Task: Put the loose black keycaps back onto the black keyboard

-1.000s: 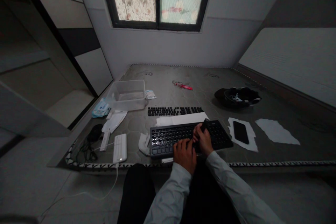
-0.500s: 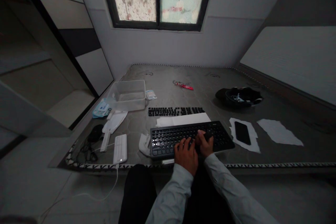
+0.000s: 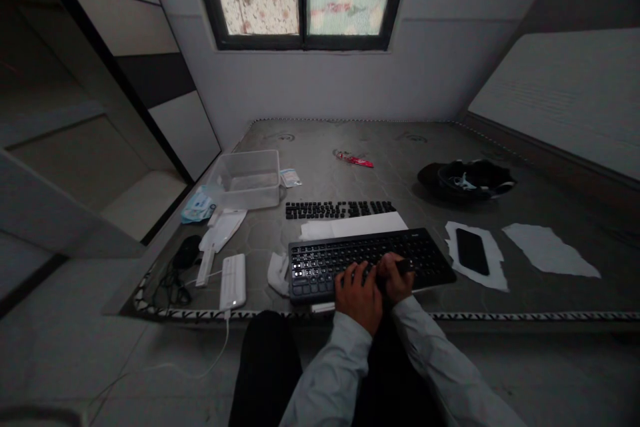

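A black keyboard [image 3: 320, 263] lies at the front of the padded surface, with many key positions on its left part looking bare and shiny. My left hand [image 3: 357, 293] rests on its lower middle, fingers stretched and slightly spread. Beside it, my right hand [image 3: 395, 278] is curled round a short black handle-like object [image 3: 406, 265]; its lower end is hidden, so I cannot tell its kind. Behind the keyboard, rows of loose black keycaps [image 3: 310, 209] are laid out next to a white paper strip [image 3: 360, 225].
A clear plastic box [image 3: 245, 200] stands at left, near a white power strip [image 3: 233, 283] with its cable. Right of the keyboard, a phone [image 3: 471, 251] lies on white paper. A black cap [image 3: 465, 181] and a red strip-like item [image 3: 357, 160] lie farther back.
My right hand has turned, and the black object in it now points more to the right. My left hand stays on the keyboard. The whole view has shifted slightly.
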`<action>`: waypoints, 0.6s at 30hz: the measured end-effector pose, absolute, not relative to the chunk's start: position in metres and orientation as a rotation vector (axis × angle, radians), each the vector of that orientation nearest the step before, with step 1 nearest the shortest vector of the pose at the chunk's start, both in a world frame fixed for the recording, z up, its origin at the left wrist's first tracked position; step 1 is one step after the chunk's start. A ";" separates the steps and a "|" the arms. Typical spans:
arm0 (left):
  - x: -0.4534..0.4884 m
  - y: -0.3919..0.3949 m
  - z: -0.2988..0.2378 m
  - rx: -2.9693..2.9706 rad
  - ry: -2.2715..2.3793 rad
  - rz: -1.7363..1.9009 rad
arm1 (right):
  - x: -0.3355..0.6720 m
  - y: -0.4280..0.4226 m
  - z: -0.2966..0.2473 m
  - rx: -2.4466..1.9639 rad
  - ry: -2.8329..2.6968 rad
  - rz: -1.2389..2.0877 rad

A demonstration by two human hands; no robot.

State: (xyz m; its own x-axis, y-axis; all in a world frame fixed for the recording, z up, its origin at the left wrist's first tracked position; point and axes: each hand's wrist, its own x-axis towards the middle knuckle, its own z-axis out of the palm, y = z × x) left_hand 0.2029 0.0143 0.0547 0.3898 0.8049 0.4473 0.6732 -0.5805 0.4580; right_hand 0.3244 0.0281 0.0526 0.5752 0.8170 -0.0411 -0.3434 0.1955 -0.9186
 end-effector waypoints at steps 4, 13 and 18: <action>0.204 0.014 0.059 2.442 1.344 0.967 | 0.324 0.039 0.070 -0.940 -0.571 0.861; 0.206 0.014 0.059 2.434 1.348 1.003 | 0.336 0.041 0.097 -0.929 -0.691 1.039; 0.205 0.014 0.060 2.418 1.336 1.009 | 0.343 0.040 0.101 -1.017 -0.771 1.030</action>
State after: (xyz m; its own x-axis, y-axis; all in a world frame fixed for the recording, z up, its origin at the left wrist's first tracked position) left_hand 0.2052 0.0141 0.0595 0.3581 0.8080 0.4678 0.6713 -0.5711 0.4725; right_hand 0.3431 0.0403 0.1009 0.3416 0.9383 0.0530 -0.3149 0.1674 -0.9343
